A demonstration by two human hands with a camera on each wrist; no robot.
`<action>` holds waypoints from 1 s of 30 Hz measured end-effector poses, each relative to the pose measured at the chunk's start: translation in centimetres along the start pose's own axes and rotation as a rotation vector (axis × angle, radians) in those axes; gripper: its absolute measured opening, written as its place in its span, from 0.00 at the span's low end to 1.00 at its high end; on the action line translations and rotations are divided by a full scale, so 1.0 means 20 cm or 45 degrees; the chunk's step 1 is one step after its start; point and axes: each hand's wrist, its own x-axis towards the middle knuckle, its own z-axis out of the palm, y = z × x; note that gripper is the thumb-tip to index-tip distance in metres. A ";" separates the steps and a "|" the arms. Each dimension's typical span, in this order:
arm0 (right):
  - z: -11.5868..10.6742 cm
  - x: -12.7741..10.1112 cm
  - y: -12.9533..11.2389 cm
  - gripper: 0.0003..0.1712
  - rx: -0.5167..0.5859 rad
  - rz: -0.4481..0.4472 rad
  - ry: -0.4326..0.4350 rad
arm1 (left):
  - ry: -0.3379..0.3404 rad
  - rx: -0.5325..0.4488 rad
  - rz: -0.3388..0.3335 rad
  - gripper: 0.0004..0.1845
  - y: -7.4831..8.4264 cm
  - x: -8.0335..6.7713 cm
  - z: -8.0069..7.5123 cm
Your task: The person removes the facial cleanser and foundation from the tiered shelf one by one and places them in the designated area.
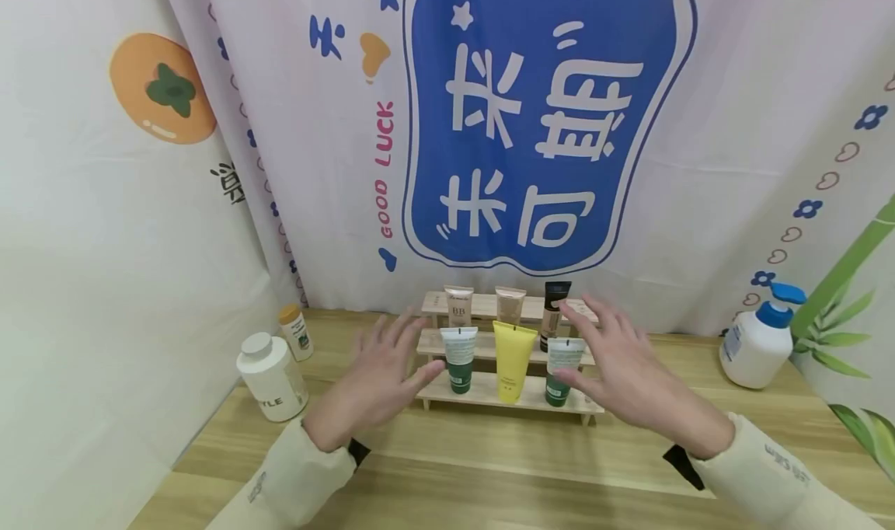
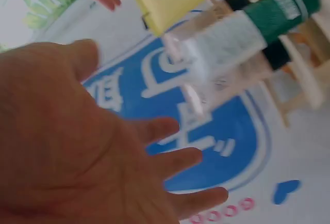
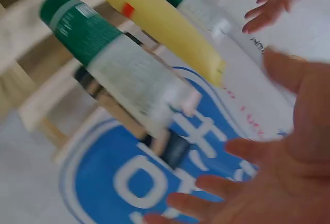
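The left hand (image 1: 381,374) hovers with fingers spread and straight, holding nothing, just left of a small stepped wooden rack (image 1: 489,390); the right hand (image 1: 622,367) mirrors it on the rack's right side, fingers likewise apart and empty, its fingertips near the right green-and-white tube (image 1: 562,371). On the rack's lower step, standing cap-down, are a matching left green-and-white tube (image 1: 459,359) and between them a yellow tube (image 1: 513,359); behind, on the upper step, stand two beige tubes (image 1: 459,306) and a black tube (image 1: 555,312). These tubes look light, soft-walled and somewhat slick; they would likely tip easily; gripping the firmer middle or cap end seems safest. The rack sits on a pale wooden surface (image 1: 489,460); a white jar (image 1: 273,378) stands well left, a pump bottle (image 1: 758,343) well right.
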 end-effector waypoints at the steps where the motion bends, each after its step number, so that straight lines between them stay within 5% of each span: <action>1: 0.02 0.00 0.02 0.42 0.040 -0.011 0.042 | 0.003 -0.017 -0.007 0.39 -0.03 0.01 0.02; 8: 0.24 0.01 0.19 0.25 0.321 -0.105 0.321 | -0.101 -0.224 -0.102 0.20 -0.23 0.09 0.22; 14: 0.37 0.02 0.27 0.25 0.523 -0.221 0.447 | -0.193 -0.349 -0.080 0.18 -0.34 0.14 0.39; 30: 0.42 0.00 0.28 0.25 0.518 -0.206 0.573 | -0.153 -0.377 -0.113 0.13 -0.36 0.13 0.48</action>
